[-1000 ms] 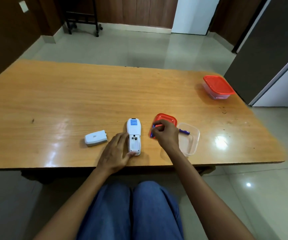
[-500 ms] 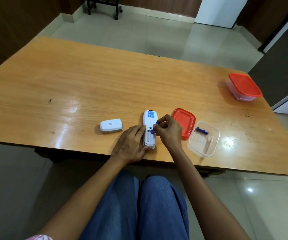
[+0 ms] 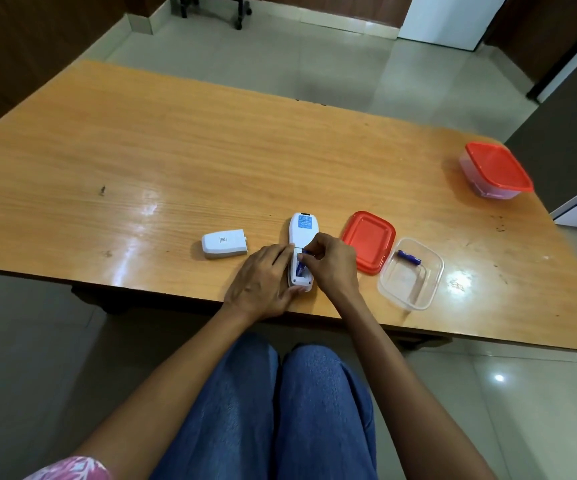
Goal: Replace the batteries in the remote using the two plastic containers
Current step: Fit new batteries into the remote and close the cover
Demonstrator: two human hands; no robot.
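Note:
A white remote (image 3: 302, 233) lies face down near the table's front edge, its battery bay uncovered. My left hand (image 3: 262, 282) holds its lower left side flat on the table. My right hand (image 3: 332, 263) pinches a blue battery (image 3: 300, 266) that sits tilted in the bay. The white battery cover (image 3: 224, 243) lies to the left. An open clear container (image 3: 411, 275) on the right holds one more blue battery (image 3: 409, 257). Its red lid (image 3: 368, 240) lies between it and the remote. A second container with a red lid on (image 3: 494, 169) stands far right.
The wooden table (image 3: 176, 161) spreads wide to the left and back. Its front edge runs just under my hands, with my knees in blue jeans below. A wheeled stand is on the tiled floor beyond the table.
My right hand carried a blue battery from beside the red lid over to the remote and now sets it into the bay. My left hand closed in on the remote's lower side.

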